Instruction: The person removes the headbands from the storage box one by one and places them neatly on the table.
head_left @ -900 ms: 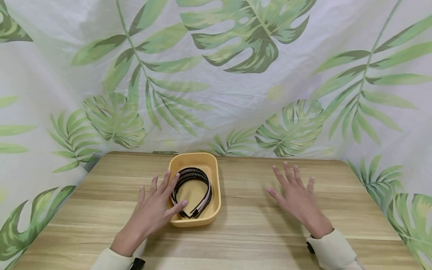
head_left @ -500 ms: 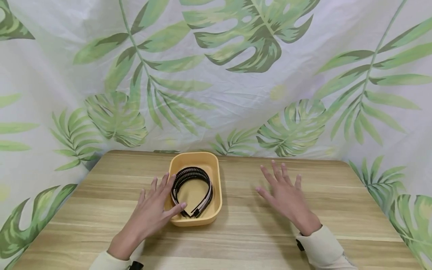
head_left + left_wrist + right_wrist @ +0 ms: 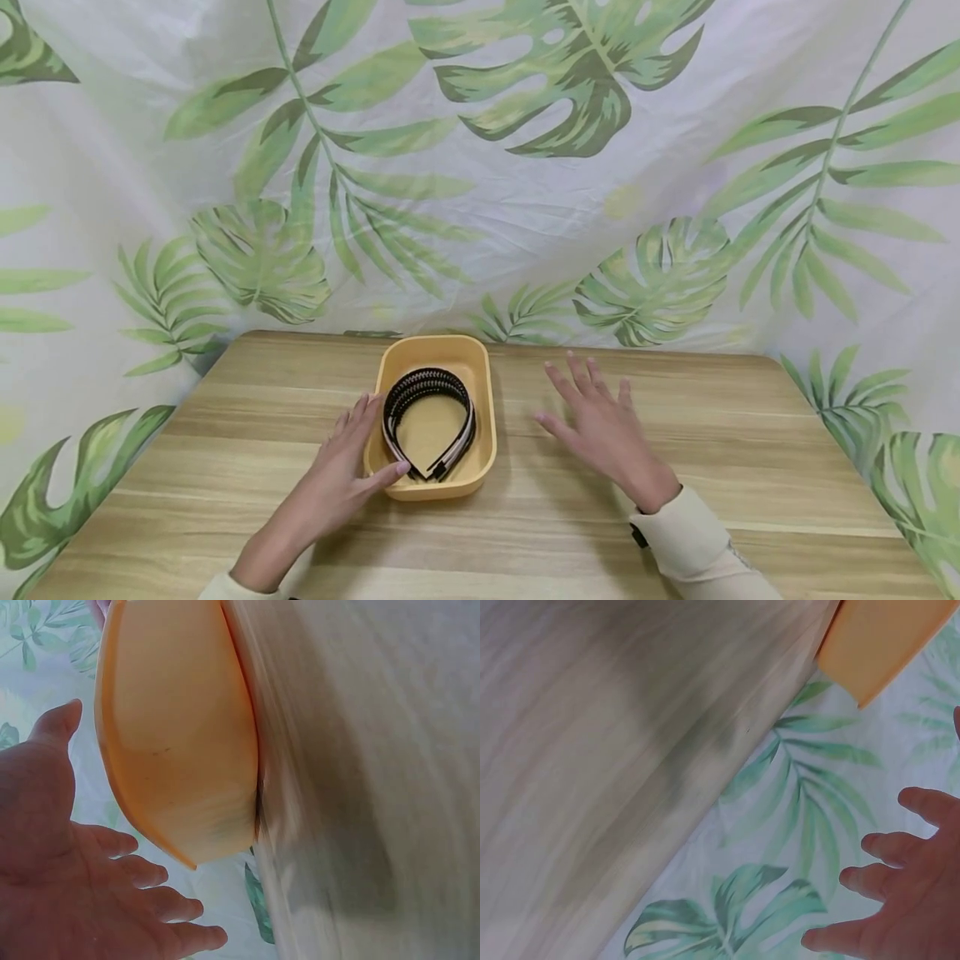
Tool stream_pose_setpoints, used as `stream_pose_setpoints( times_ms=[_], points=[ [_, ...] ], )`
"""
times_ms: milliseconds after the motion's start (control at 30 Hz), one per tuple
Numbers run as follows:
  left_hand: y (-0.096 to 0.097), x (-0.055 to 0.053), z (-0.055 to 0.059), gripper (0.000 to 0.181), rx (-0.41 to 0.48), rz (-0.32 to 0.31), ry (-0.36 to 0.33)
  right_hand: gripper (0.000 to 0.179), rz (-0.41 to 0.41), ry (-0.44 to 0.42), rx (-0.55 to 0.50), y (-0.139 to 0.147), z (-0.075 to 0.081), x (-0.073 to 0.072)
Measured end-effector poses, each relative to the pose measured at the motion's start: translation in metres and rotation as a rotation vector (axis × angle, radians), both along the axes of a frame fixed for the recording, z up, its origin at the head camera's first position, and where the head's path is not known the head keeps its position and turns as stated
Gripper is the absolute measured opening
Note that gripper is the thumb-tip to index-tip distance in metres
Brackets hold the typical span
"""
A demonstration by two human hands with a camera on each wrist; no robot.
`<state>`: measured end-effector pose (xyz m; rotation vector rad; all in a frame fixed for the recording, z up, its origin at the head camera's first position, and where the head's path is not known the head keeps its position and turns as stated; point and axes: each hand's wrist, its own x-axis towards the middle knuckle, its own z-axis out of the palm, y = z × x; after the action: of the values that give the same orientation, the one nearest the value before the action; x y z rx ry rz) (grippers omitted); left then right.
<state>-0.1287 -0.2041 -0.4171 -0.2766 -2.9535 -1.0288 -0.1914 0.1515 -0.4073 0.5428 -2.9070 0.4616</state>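
A yellow-orange rectangular bin (image 3: 483,467) with rounded corners stands on the table in the head view. Inside it lie several headbands (image 3: 431,381), nested together, mostly black with toothed inner edges and a pale one among them. Beside the bin's left wall is my left hand (image 3: 337,475), fingers extended and thumb over the near left corner; whether it touches the rim I cannot tell. In the left wrist view the left palm (image 3: 90,900) faces the bin's side (image 3: 180,735). My right hand (image 3: 607,433) hovers right of the bin, fingers spread, holding nothing.
The wood-grain table (image 3: 787,467) runs back to a leaf-printed cloth (image 3: 525,208) hanging behind it and at both sides. The bin stands near the table's far edge. Both forearms wear pale sleeves (image 3: 697,542).
My right hand has moved left, closer to the bin. The left hand has drawn slightly back, its fingers now at the bin's outer left side instead of over the rim. The bin stays put.
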Motion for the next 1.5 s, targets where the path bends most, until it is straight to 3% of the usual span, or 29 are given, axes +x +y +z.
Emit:
stream_pose_setpoints(
  times_ms=[167,667,1167,1500],
  points=[
    [-0.002,0.0,-0.002,0.105,0.069,-0.008,-0.053,0.073,0.031,-0.006,-0.006,-0.01,0.001,-0.001],
    [-0.001,-0.001,-0.006,0.112,0.211,-0.024,-0.107,0.073,0.086,-0.035,-0.055,-0.039,0.003,-0.008],
    [-0.001,-0.005,-0.012,0.128,0.248,-0.01,-0.204,0.074,0.122,-0.046,-0.099,-0.059,0.006,-0.017],
    [0.0,-0.008,-0.014,0.136,0.286,-0.046,-0.219,0.072,0.214,-0.047,-0.181,-0.072,0.006,-0.025]
  ],
)
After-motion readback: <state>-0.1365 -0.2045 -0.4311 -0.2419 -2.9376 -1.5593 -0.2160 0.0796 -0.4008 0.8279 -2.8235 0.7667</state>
